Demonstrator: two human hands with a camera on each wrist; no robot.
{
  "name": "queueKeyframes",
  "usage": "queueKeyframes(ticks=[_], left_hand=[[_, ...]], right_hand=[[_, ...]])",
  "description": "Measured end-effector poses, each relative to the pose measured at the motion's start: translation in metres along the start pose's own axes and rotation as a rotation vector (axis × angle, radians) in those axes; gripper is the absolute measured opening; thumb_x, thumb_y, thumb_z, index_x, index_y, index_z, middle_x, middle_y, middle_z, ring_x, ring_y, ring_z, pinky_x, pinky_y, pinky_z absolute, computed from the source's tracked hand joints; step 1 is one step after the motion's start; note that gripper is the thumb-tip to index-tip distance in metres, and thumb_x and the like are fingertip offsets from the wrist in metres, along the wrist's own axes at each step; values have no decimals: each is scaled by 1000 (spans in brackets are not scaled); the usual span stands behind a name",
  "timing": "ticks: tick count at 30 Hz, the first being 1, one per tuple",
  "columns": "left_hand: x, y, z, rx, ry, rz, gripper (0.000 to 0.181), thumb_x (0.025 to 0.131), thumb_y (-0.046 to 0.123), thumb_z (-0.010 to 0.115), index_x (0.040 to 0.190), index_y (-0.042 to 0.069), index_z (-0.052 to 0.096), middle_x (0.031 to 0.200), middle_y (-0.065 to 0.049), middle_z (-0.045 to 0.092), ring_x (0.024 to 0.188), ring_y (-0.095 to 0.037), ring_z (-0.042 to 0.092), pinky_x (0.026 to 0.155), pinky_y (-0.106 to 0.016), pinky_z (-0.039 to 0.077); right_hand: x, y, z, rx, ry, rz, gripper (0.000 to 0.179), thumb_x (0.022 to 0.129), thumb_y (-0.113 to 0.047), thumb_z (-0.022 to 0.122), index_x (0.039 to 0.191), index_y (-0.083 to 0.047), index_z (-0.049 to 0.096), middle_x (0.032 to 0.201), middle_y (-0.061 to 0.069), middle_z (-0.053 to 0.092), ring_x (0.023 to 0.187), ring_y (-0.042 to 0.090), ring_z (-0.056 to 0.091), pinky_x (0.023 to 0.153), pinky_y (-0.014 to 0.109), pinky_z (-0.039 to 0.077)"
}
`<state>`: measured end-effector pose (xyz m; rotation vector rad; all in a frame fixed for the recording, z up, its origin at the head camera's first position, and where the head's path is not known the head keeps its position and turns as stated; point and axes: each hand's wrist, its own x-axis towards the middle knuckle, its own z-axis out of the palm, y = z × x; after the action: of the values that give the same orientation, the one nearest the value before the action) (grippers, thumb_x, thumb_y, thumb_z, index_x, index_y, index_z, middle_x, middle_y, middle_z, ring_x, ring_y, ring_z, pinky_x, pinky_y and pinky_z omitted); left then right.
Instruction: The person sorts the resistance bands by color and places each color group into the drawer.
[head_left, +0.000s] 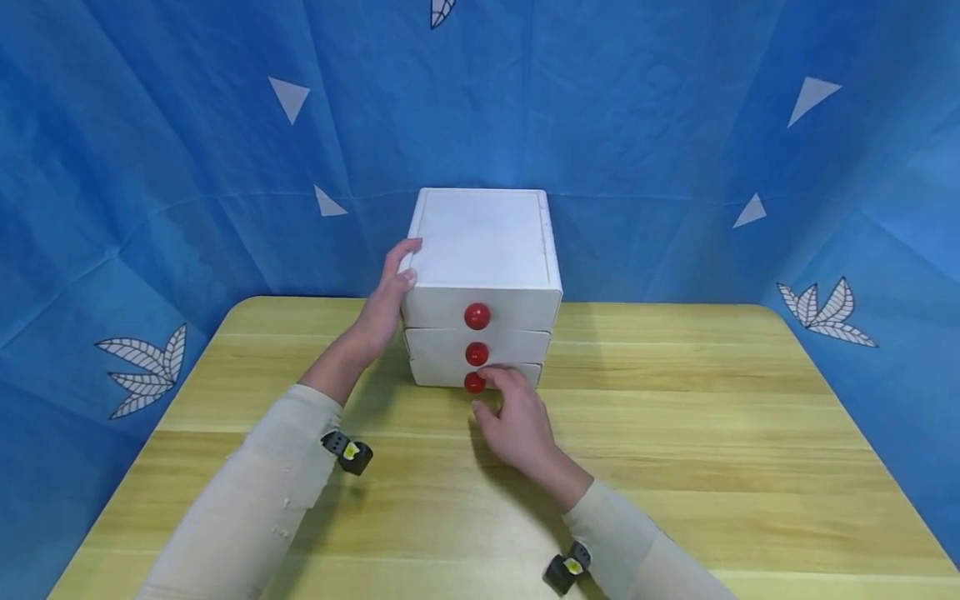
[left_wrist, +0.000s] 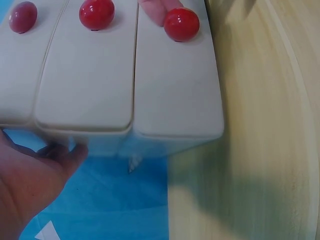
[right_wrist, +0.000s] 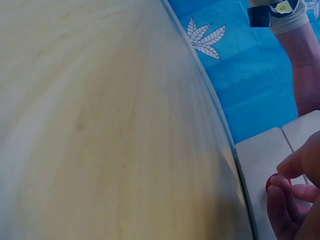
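A white cabinet (head_left: 483, 237) with three stacked drawers stands on the wooden table, each drawer front bearing a round red knob. My left hand (head_left: 382, 312) rests against the cabinet's left side, with fingertips at its upper edge. In the left wrist view those fingers (left_wrist: 70, 157) touch the side wall just behind the front. At the lowest drawer, my right hand (head_left: 519, 421) has a curled finger hooked over the bottom knob (head_left: 472, 383). The left wrist view shows that fingertip (left_wrist: 154, 11) against the knob, tucked toward the drawer front. All three drawers look closed.
The pale wooden table (head_left: 720, 433) has rounded back corners. Behind it hangs a blue cloth (head_left: 637, 133) printed with white triangles and leaves. Small black devices (head_left: 354, 457) are worn on both wrists over pale sleeves.
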<state>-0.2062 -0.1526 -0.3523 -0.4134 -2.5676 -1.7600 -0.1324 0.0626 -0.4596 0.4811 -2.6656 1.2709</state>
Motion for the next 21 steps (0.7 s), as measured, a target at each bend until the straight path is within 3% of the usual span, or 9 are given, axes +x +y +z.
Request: queueKeyframes(ticks=[10, 17, 21], left_hand=[[1, -3, 3, -30, 12, 49, 57, 102, 42, 24, 157, 27, 16, 164, -3, 5, 147, -23, 6, 114, -58, 7], [-9, 0, -5, -21, 48, -31, 55, 104, 43, 21, 158, 38, 13, 164, 3, 4, 148, -24, 5, 112, -65, 9], [-14, 4, -10, 3, 71, -70, 55, 106, 45, 22, 159, 43, 9, 165, 9, 5, 149, -21, 4, 112, -66, 9]], right_hand=[[-1, 0, -5, -46, -51, -16, 48, 86, -15, 75, 131, -5, 61, 125, 9, 59, 113, 25, 57, 96, 45, 46], [1, -14, -15, -170, -252, -5, 61, 88, -24, 75, 142, -7, 53, 139, 10, 55, 126, 29, 51, 99, 49, 44], [0, -24, -25, -216, -361, -24, 65, 89, -29, 74, 146, -6, 51, 140, 9, 56, 125, 28, 53, 99, 49, 45]])
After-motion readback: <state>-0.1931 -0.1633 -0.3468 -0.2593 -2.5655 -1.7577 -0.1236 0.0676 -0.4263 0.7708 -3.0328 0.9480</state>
